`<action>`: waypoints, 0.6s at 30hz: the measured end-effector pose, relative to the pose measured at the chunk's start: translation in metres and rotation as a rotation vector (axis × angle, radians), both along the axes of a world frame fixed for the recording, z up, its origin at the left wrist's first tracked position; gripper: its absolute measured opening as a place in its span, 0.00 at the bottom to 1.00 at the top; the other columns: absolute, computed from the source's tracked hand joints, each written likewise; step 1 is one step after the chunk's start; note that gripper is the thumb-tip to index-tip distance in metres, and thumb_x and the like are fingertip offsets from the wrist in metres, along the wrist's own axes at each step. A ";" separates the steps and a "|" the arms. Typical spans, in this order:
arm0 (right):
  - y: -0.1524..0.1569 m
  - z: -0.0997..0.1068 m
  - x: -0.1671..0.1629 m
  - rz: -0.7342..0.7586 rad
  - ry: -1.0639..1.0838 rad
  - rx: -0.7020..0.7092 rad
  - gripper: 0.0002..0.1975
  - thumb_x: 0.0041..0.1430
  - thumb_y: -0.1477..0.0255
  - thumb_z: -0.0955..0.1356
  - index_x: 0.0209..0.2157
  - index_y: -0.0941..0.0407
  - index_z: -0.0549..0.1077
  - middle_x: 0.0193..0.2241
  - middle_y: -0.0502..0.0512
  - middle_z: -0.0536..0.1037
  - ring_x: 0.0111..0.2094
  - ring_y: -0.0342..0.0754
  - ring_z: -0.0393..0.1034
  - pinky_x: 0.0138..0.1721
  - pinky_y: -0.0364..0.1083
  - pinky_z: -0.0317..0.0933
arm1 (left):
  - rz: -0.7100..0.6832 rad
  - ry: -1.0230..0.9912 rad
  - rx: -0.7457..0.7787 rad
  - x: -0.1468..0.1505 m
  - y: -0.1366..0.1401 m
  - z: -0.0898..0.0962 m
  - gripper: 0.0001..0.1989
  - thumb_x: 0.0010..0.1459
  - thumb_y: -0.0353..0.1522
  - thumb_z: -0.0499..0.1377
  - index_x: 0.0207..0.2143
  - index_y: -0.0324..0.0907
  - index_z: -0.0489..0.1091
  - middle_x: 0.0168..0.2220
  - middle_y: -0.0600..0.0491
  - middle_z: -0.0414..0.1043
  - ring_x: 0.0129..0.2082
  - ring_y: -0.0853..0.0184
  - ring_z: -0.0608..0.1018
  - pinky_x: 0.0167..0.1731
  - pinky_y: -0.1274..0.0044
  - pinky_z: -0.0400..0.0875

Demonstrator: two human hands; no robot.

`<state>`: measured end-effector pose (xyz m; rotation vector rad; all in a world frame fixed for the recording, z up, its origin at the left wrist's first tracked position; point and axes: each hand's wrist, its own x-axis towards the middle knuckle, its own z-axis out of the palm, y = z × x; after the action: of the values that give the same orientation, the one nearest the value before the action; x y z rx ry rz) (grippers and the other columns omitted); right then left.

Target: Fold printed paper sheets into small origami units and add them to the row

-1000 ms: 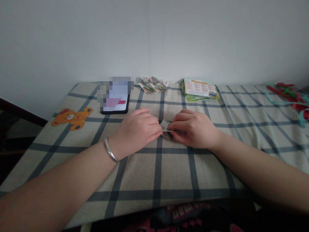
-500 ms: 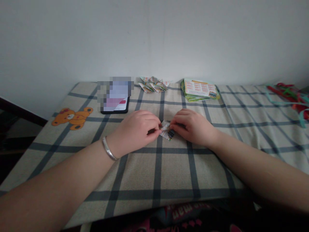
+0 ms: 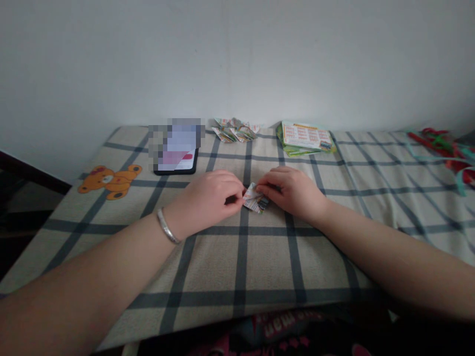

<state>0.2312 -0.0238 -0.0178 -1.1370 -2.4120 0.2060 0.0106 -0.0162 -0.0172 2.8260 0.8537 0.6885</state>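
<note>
A small folded piece of printed paper (image 3: 255,200) lies on the checked cloth between my two hands. My left hand (image 3: 208,200), with a silver bangle on the wrist, pinches its left edge with curled fingers. My right hand (image 3: 291,192) holds its right side, fingertips pressed on the fold. Both forearms rest on the cloth.
A phone (image 3: 176,157) lies at the back left. A small heap of folded paper pieces (image 3: 234,130) sits by the wall, with a stack of printed sheets (image 3: 304,138) to its right. Coloured ribbons (image 3: 449,148) lie at the far right. A bear print (image 3: 109,179) marks the cloth (image 3: 237,262).
The folded paper has been turned and opened out a little between the fingers. Both hands shifted slightly left and stayed on it.
</note>
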 end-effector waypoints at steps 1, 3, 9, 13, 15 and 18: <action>0.000 0.000 0.000 -0.001 -0.011 -0.005 0.09 0.64 0.69 0.65 0.34 0.57 0.76 0.29 0.54 0.75 0.33 0.45 0.67 0.35 0.43 0.56 | -0.001 -0.005 0.006 0.000 0.000 0.000 0.08 0.59 0.29 0.57 0.27 0.39 0.71 0.33 0.51 0.76 0.37 0.66 0.77 0.42 0.71 0.72; 0.000 0.002 0.002 0.015 -0.025 -0.020 0.09 0.63 0.69 0.65 0.33 0.57 0.76 0.29 0.54 0.75 0.33 0.45 0.67 0.35 0.43 0.57 | 0.000 0.004 0.013 0.000 0.000 0.001 0.08 0.58 0.29 0.57 0.26 0.39 0.71 0.33 0.51 0.76 0.37 0.65 0.77 0.42 0.71 0.72; -0.001 0.010 0.016 0.145 -0.075 -0.080 0.07 0.61 0.68 0.68 0.33 0.56 0.76 0.31 0.53 0.75 0.35 0.46 0.68 0.37 0.44 0.59 | 0.022 0.082 0.010 0.001 -0.002 0.003 0.07 0.59 0.29 0.56 0.29 0.40 0.72 0.35 0.52 0.76 0.39 0.65 0.76 0.44 0.70 0.71; -0.004 0.014 0.020 0.087 -0.153 -0.085 0.06 0.59 0.68 0.69 0.32 0.56 0.76 0.32 0.53 0.76 0.36 0.47 0.69 0.37 0.45 0.59 | 0.031 0.098 0.010 0.000 -0.002 0.003 0.08 0.60 0.30 0.56 0.30 0.40 0.73 0.35 0.52 0.76 0.40 0.64 0.76 0.45 0.70 0.70; -0.006 0.016 0.020 0.049 -0.185 -0.064 0.06 0.59 0.69 0.69 0.31 0.55 0.76 0.32 0.53 0.76 0.36 0.47 0.69 0.37 0.45 0.59 | 0.029 0.103 0.009 0.000 -0.002 0.002 0.08 0.61 0.30 0.56 0.31 0.41 0.74 0.35 0.52 0.76 0.40 0.65 0.76 0.45 0.70 0.70; -0.010 0.018 0.018 0.019 -0.222 -0.020 0.06 0.60 0.69 0.68 0.31 0.56 0.76 0.32 0.53 0.75 0.36 0.48 0.69 0.36 0.45 0.58 | 0.031 0.111 0.003 0.000 -0.003 0.002 0.07 0.61 0.30 0.56 0.32 0.41 0.74 0.36 0.52 0.76 0.40 0.65 0.76 0.45 0.70 0.70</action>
<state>0.2488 -0.0337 0.0005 -1.2024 -2.6198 0.1158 0.0105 -0.0191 -0.0150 2.8826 0.9156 0.5420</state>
